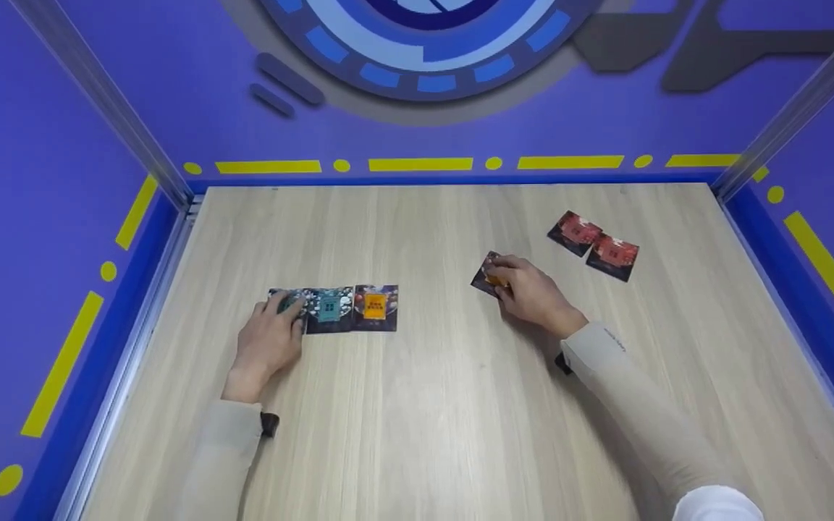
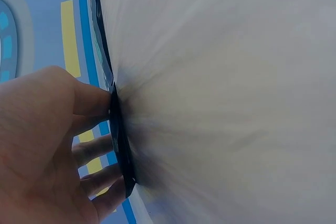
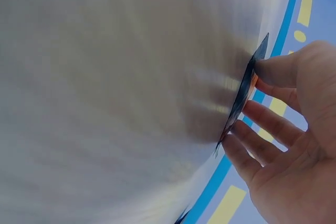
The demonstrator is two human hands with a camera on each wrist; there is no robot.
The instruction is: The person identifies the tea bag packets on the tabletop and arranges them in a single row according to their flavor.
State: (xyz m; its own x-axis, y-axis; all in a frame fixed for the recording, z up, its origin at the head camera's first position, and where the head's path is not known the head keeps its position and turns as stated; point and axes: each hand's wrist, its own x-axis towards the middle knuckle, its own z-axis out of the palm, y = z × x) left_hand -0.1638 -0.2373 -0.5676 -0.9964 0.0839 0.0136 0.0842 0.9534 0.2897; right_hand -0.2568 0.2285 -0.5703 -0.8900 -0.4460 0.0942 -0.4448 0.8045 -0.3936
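Observation:
In the head view, my left hand (image 1: 268,340) rests its fingertips on a dark teal sachet (image 2: 119,135) at the left end of a short row, covering much of it. Beside it lie another teal-labelled sachet (image 1: 329,308) and an orange-labelled sachet (image 1: 376,307), edges meeting. My right hand (image 1: 533,291) holds a second orange-labelled sachet (image 1: 486,281) by its thumb and fingertips, right of the row and turned at an angle. In the right wrist view, this dark flat sachet (image 3: 242,90) stays close over the tabletop, the fingers spread along it.
Two red-labelled sachets, one farther back (image 1: 575,232) and one nearer (image 1: 613,256), lie corner to corner at the back right. Blue walls with yellow markings (image 1: 420,164) border the wooden table (image 1: 417,427) at the back and sides.

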